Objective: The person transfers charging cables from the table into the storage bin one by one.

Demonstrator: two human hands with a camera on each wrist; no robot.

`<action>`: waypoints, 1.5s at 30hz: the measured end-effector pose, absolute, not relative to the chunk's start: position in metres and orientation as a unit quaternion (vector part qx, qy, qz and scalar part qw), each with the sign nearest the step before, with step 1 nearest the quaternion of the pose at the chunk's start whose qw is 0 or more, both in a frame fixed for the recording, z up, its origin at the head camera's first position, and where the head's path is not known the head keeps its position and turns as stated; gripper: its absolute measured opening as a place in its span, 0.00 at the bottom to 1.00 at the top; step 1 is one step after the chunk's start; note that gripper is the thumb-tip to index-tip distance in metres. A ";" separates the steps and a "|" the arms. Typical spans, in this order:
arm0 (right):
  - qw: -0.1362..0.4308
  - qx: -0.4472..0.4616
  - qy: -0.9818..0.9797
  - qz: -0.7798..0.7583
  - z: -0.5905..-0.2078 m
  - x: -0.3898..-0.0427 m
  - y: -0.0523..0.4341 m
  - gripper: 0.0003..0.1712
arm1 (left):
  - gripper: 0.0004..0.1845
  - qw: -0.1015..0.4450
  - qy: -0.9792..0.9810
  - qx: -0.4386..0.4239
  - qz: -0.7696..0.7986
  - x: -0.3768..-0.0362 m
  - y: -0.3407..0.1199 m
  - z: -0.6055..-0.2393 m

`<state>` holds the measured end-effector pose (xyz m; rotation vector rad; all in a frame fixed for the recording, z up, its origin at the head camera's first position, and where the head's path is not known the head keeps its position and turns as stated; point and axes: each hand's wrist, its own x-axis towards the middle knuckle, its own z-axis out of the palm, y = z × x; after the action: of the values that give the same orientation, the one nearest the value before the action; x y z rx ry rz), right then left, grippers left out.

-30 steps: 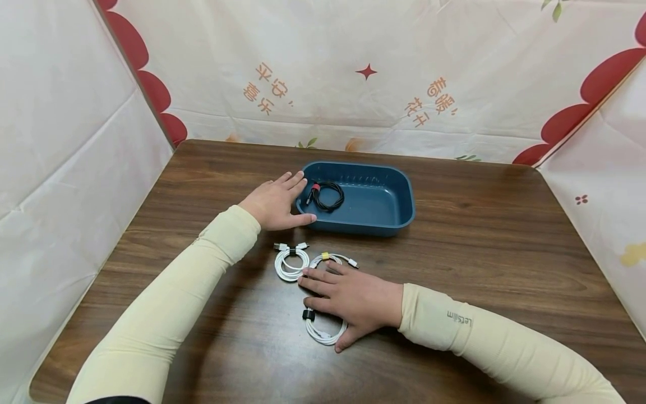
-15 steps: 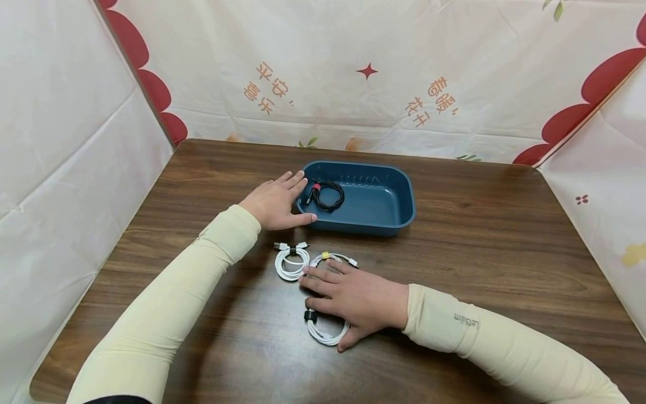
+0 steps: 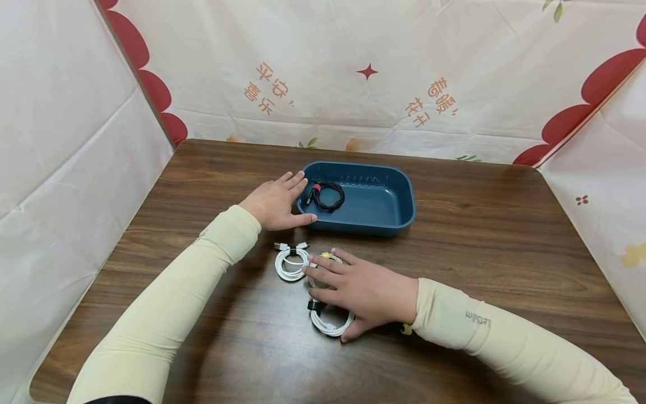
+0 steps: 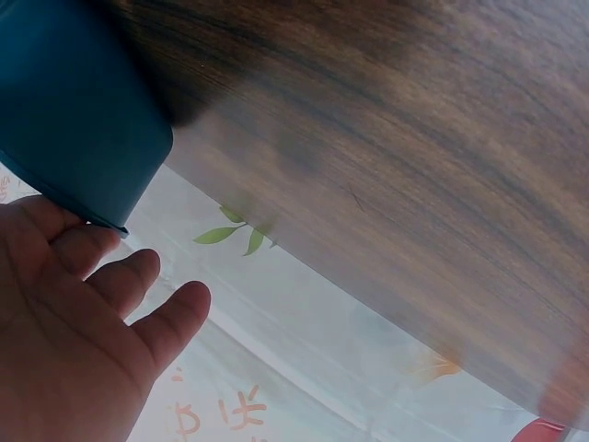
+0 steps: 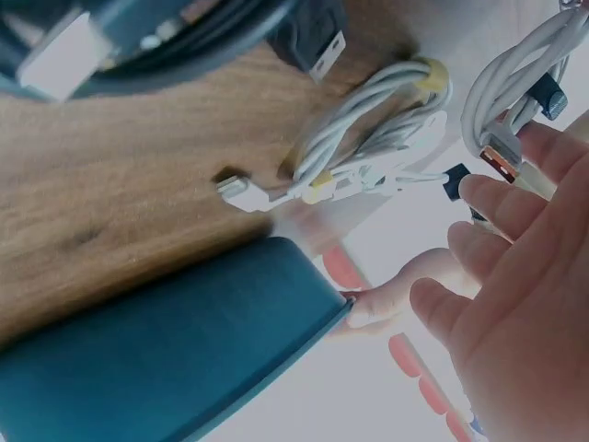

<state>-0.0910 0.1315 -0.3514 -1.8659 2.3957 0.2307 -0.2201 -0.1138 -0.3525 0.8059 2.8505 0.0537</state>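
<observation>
Here, both hands rest flat among coiled cables on the tabletop (image 3: 479, 235).
Left hand (image 3: 275, 202), grip open, touches the blue tray (image 3: 393, 216) holding a black cable (image 3: 327, 196). Right hand (image 3: 365, 292), fingers straight, covers two white cable coils (image 3: 330, 325); a third coil (image 3: 290, 264) lies just beside.

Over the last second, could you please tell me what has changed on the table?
The right hand slid right and slightly away from the person; its fingers now cover the yellow-tied white cable. The black-tied white cable under its palm shifted right with it. The left hand stayed flat against the blue tray, and the black cable inside and the third white cable did not move.
</observation>
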 end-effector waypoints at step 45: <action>0.019 -0.552 0.829 0.092 -0.302 -0.143 0.151 0.54 | 0.54 0.087 0.956 0.278 0.009 -0.220 -0.113 -0.351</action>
<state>-0.1428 0.1511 -0.3025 -1.7134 2.5715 0.2850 -0.2198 -0.1133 -0.3509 0.8288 2.8483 0.0255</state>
